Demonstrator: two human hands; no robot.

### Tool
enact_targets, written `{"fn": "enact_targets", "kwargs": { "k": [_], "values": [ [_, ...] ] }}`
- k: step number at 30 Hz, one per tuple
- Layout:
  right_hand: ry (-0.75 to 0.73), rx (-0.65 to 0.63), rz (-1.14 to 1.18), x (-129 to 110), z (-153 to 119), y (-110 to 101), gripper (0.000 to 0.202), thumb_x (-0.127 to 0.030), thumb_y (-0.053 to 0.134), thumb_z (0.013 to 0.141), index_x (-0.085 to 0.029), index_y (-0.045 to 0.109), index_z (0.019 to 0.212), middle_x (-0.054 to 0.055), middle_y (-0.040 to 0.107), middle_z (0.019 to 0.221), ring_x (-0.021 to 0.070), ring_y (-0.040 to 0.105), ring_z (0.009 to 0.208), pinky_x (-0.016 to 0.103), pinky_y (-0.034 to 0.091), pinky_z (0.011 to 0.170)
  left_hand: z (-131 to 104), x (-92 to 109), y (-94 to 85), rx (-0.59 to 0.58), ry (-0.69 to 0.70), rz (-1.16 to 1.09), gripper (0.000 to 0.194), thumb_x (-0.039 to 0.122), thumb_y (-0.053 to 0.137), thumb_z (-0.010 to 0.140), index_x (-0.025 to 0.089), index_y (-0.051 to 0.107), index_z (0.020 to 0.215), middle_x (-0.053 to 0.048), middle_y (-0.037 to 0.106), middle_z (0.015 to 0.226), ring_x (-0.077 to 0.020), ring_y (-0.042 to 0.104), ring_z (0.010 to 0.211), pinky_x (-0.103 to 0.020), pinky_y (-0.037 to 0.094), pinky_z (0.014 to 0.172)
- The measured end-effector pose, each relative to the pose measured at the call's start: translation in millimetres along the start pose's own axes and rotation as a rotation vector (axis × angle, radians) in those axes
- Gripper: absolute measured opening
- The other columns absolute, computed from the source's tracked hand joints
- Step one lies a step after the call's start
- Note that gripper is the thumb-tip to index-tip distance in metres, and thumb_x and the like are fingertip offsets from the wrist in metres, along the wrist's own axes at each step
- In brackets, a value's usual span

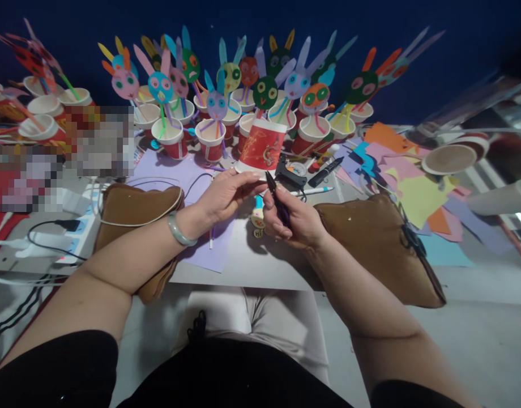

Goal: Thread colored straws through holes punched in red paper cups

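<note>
My left hand (226, 195), with a pale bangle (180, 229) on its wrist, pinches the near rim of a red paper cup (261, 144). The cup has gold print and is turned with its wider, white-edged end down toward me. In my right hand (297, 218) is a dark pointed tool (272, 187) that looks like small scissors, its tip up close to the cup's rim. My fingers wrap round its lower part and hide it. Under the hands lie small round paper pieces (257, 218).
Behind stand several red paper cups (169, 139) with bunny-faced paper figures. A black glue gun (291, 174) and a black marker (326, 171) lie beyond my right hand. Brown cushions (375, 243) flank my arms. Coloured paper scraps (422, 187) lie right; a power strip (80, 232) is left.
</note>
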State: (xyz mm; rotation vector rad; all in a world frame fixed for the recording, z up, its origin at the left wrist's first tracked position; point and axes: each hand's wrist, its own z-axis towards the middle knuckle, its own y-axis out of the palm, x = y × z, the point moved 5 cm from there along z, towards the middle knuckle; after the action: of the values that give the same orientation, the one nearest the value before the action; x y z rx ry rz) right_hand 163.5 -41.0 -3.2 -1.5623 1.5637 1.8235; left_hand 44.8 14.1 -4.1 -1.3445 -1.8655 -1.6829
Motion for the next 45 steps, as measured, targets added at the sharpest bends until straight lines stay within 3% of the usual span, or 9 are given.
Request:
{"fn": "enact_targets", "kwargs": {
  "k": [13, 22, 34, 45],
  "values": [
    [-0.011, 0.036, -0.015, 1.3, 0.6, -2.8, 0.038, -0.058, 0.056, 0.1, -0.023, 0.049, 0.086, -0.01, 0.053, 0.044, 0.0046, 0.025, 0.029, 0.015, 0.028, 0.033, -1.3, 1.0, 0.0, 0.016, -0.005, 0.034, 0.004, 0.01, 0.075, 0.081, 0.01, 0.073, 0.077, -0.002, 0.075, 0.078, -0.008, 0.072, 0.072, -0.018, 0.061, 0.075],
    [-0.002, 0.105, -0.053, 4.4, 2.8, -7.9, 0.042, -0.06, 0.065, 0.094, -0.022, 0.051, 0.084, -0.009, 0.054, 0.044, 0.0045, 0.026, 0.028, 0.016, 0.022, 0.032, -1.5, 4.3, -0.2, 0.042, -0.004, 0.109, 0.007, 0.013, 0.078, 0.075, 0.012, 0.072, 0.076, -0.002, 0.075, 0.071, -0.0105, 0.071, 0.067, -0.022, 0.058, 0.07],
    [-0.062, 0.142, -0.221, -4.2, 1.9, -10.8, 0.047, -0.066, 0.062, 0.092, -0.021, 0.056, 0.078, -0.009, 0.048, 0.039, 0.0057, 0.027, 0.03, 0.018, 0.024, 0.033, 6.2, 20.4, -7.2, 0.037, 0.272, 0.31, 0.009, 0.02, 0.078, 0.075, 0.016, 0.075, 0.083, 0.001, 0.076, 0.078, -0.0098, 0.066, 0.073, -0.023, 0.051, 0.077],
    [0.011, 0.087, -0.182, 2.5, 3.1, -10.6, 0.044, -0.062, 0.058, 0.096, -0.021, 0.056, 0.079, -0.008, 0.048, 0.039, 0.0053, 0.024, 0.027, 0.017, 0.02, 0.03, -3.8, 20.2, -3.0, -0.004, 0.307, 0.413, 0.022, 0.026, 0.084, 0.075, 0.017, 0.064, 0.07, 0.003, 0.068, 0.068, -0.0086, 0.059, 0.068, -0.022, 0.048, 0.071]
  ]
}}
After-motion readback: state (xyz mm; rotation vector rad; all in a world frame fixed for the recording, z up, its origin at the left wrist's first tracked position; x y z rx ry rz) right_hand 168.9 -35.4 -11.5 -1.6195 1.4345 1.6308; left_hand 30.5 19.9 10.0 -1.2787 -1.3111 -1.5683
